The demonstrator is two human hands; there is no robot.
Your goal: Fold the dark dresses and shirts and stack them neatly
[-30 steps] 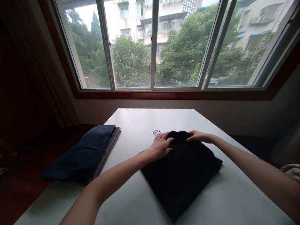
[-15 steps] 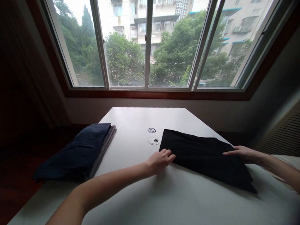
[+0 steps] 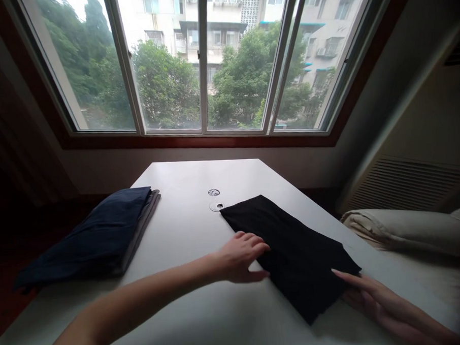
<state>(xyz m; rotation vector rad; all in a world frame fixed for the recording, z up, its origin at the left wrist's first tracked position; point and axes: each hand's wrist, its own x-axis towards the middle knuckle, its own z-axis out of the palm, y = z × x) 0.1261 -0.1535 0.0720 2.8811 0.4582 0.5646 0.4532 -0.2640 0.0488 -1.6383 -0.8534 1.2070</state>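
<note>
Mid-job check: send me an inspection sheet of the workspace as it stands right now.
Surface: white table, smooth, lit from the window.
Job's things: folded black cloth, lying diagonally on the table.
Clutter: folded navy cloth on grey cloth at the table's left; round fitting and a second one beyond the black cloth.
Hands: left hand open at the cloth's edge; right hand open at its near corner.
Cables: nothing seen.
Surroundings: window ahead; pale bedding and vent at right.
</note>
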